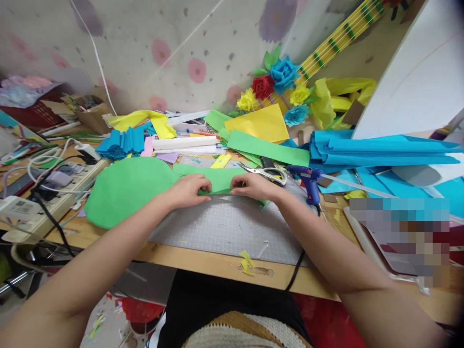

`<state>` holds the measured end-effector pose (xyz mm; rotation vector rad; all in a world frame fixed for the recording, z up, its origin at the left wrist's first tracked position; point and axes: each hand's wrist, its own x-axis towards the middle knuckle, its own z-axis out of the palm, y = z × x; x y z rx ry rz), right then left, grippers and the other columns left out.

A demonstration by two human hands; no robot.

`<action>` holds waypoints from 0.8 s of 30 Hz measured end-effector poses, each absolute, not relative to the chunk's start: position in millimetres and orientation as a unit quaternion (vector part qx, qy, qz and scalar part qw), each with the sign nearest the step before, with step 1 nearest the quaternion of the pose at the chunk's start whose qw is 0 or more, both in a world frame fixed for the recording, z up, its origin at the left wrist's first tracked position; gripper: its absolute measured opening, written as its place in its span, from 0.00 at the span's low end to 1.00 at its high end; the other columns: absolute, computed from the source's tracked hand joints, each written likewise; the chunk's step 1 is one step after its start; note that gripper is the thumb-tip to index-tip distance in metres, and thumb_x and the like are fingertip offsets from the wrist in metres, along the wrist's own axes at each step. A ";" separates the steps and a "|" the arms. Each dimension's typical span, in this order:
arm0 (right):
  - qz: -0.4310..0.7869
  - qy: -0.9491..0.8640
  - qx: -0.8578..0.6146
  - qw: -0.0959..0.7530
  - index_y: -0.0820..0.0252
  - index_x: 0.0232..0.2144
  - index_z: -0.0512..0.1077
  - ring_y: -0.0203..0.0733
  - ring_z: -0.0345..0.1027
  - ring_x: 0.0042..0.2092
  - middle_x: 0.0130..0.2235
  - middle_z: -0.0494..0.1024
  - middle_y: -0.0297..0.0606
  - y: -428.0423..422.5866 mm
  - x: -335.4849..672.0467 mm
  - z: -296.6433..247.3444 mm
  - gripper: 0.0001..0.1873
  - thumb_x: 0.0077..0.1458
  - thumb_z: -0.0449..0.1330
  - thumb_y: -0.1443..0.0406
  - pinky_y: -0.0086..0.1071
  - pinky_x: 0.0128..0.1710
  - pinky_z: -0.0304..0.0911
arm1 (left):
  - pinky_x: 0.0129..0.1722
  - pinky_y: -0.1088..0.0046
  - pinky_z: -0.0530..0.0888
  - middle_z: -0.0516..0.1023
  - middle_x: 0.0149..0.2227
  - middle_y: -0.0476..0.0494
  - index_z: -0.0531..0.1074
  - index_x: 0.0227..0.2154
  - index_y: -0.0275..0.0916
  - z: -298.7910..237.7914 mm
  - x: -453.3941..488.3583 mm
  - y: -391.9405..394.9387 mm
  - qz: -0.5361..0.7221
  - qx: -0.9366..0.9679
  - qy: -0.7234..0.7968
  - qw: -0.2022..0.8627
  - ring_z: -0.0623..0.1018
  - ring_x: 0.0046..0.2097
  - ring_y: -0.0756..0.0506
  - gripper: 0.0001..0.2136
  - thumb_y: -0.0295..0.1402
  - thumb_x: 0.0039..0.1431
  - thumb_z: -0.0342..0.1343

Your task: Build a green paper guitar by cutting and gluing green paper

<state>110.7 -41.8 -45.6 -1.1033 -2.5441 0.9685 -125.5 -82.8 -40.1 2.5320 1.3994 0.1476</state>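
A green paper strip [217,179] lies over the grey cutting mat [213,227]. Along its near edge, my left hand [192,188] pinches the paper between thumb and fingers. A short way to the right, my right hand [252,186] grips the same edge, which looks slightly folded up between the two hands. To the left, a large rounded green paper piece [126,191] spreads out and meets the strip near my left wrist. Scissors [268,173] with pale handles rest just beyond my right hand, beside a blue glue gun [307,181].
A power strip [54,198] with plugs and cables runs along the left. Rolled blue paper [377,149] and a tablet-like device [384,241] are at the right. Behind lie a yellow sheet [259,123], a green strip [270,147] and paper flowers [284,72]. Yellow scraps [247,263] sit at the front edge.
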 end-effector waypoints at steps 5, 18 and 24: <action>0.297 -0.833 -0.450 0.123 0.59 0.27 0.72 0.36 0.63 0.29 0.26 0.73 0.33 -36.7 148.4 -45.1 0.14 0.55 0.53 0.56 0.29 0.28 0.53 | 0.37 0.69 0.68 0.72 0.33 0.45 0.72 0.29 0.39 -48.1 -118.3 -77.2 0.119 0.862 0.475 0.128 0.72 0.37 0.46 0.13 0.41 0.60 0.48; -0.019 -0.818 -0.560 0.127 0.62 0.43 0.70 0.53 0.64 0.48 0.45 0.73 0.48 -53.2 160.1 -78.5 0.15 0.54 0.57 0.62 0.40 0.46 0.58 | 0.55 0.59 0.64 0.68 0.54 0.33 0.64 0.53 0.33 -71.9 -86.4 -54.4 0.100 0.820 0.556 0.090 0.68 0.56 0.36 0.30 0.47 0.51 0.58; -0.056 -0.812 -0.575 0.086 0.65 0.47 0.67 0.54 0.64 0.46 0.43 0.73 0.51 -56.4 156.2 -80.1 0.21 0.54 0.57 0.59 0.39 0.43 0.58 | 0.53 0.62 0.66 0.70 0.52 0.36 0.67 0.50 0.35 -62.9 -81.4 -50.0 0.084 0.841 0.527 0.091 0.70 0.53 0.37 0.29 0.45 0.47 0.62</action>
